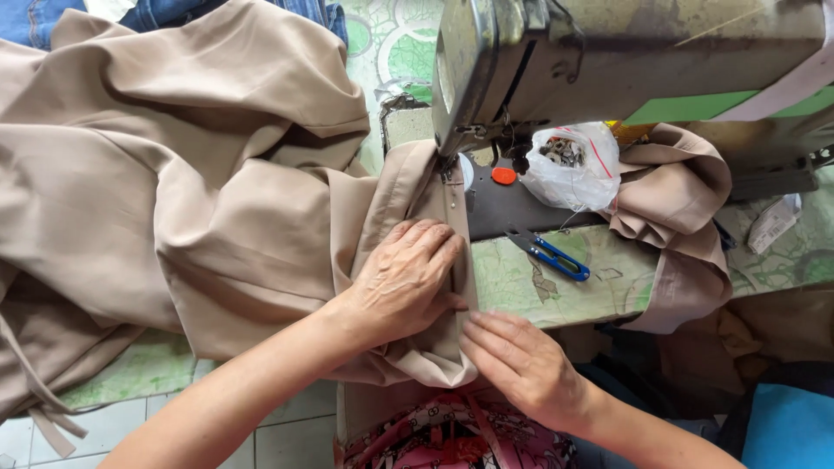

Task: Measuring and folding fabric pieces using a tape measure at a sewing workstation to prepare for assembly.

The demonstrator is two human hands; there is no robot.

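A large beige cloth point(174, 174) spreads over the left of the sewing table, and a narrow folded edge of it runs under the presser foot of a grey sewing machine point(608, 61). My left hand point(404, 278) lies flat on the cloth just left of that edge, fingers pointing toward the needle. At the table's near edge my right hand point(521, 365) pinches the same folded edge, below the left hand. Both hands touch the cloth.
Blue-handled thread snips point(552, 254) lie on the green-patterned table top right of the seam. A white plastic bag point(573, 165) and more bunched beige cloth point(686, 217) sit behind the machine arm. Blue jeans fabric point(35, 17) shows at the top left. White tiled floor lies below.
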